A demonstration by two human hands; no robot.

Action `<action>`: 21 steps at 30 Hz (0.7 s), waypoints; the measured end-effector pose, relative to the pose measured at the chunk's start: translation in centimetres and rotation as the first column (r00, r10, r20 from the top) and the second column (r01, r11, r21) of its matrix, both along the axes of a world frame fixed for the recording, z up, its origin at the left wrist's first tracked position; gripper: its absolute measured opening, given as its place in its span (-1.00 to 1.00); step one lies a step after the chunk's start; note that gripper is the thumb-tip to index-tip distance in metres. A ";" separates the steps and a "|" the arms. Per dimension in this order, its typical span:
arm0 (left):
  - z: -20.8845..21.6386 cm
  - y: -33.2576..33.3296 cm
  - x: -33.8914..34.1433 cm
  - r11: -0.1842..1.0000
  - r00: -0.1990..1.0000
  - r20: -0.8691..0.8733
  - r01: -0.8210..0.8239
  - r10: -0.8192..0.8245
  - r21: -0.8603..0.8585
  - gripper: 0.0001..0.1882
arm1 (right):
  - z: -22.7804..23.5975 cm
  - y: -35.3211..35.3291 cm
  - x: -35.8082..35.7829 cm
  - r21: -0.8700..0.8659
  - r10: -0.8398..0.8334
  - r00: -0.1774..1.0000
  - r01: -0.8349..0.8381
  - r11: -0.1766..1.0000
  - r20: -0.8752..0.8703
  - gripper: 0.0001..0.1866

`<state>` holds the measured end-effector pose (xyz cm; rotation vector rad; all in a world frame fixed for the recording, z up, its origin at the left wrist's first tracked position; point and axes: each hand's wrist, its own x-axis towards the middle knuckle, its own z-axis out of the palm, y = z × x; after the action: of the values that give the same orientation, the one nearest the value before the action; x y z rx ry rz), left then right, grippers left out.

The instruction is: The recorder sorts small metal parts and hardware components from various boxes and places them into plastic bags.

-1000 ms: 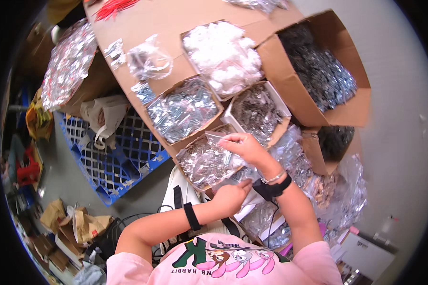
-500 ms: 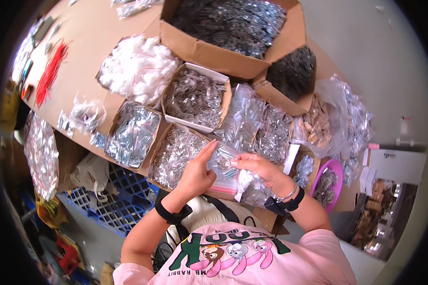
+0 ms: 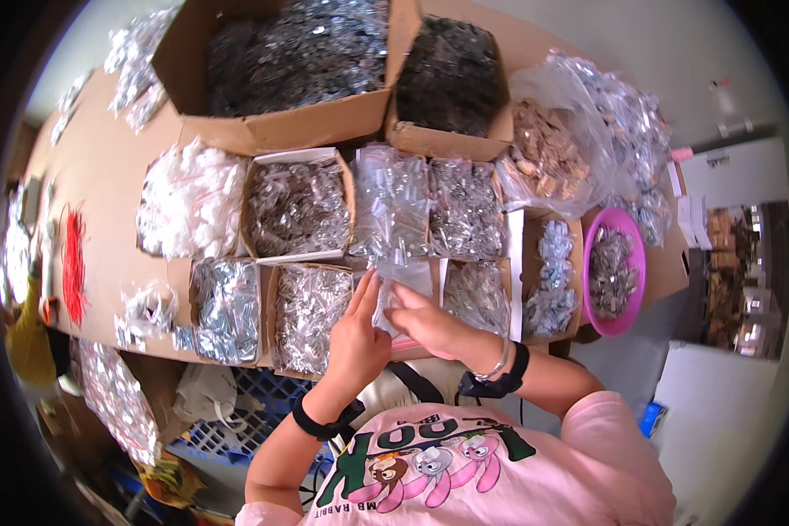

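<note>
My left hand (image 3: pixel 358 337) rests at a clear plastic zip bag (image 3: pixel 417 277), its index and middle fingers stretched out. My right hand (image 3: pixel 434 326) reaches across the bag toward those fingers, its own fingertips bent and close together. Whitish material (image 3: pixel 384 302) shows between the two hands; its kind is unclear, and the right fingers partly cover it. The bag's red closing strip (image 3: pixel 401 342) shows below the hands. Just left of the left hand stands an open box of small bagged silvery parts (image 3: pixel 311 307). Another box of bagged metal parts (image 3: pixel 477 294) is right of the right hand.
Boxes of bagged hardware (image 3: pixel 298 206) and white pieces (image 3: pixel 191 202) line the table. Large cardboard boxes (image 3: pixel 272 131) stand behind. A pink basin (image 3: pixel 591 263) and plastic-wrapped brown parts (image 3: pixel 543 149) are at the right. Red cords (image 3: pixel 74 263) lie left.
My view has turned, so the table sits straighter. The right hand has come in closer to the left; the small metal part it pinched no longer shows.
</note>
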<state>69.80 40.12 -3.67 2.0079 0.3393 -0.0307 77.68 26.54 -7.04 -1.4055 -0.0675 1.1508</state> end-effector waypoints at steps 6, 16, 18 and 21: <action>-0.6 1.1 -1.7 0.999 0.997 -0.067 -0.039 0.038 -0.017 -0.23 | 6.6 -2.4 1.2 -0.313 0.365 0.602 -0.194 0.930 0.710 -0.62; -2.0 0.7 -1.4 0.978 1.000 -0.022 0.006 -0.002 0.210 -0.24 | -9.4 -13.8 6.5 -0.746 0.589 0.463 0.343 0.571 0.663 -0.69; -2.2 0.3 -1.3 0.986 0.999 -0.033 -0.003 0.009 0.165 -0.25 | -10.1 -14.0 6.5 -0.696 0.533 0.468 0.309 0.648 0.705 -0.75; -1.9 -0.2 -0.9 0.993 0.993 -0.107 -0.030 0.042 0.110 -0.26 | -9.4 -14.7 6.6 -0.554 0.299 0.568 0.352 0.754 0.767 -0.79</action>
<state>68.91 39.89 -5.59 2.1118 0.4558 -0.1016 84.26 11.87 -16.43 -2.5294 -0.3339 0.3296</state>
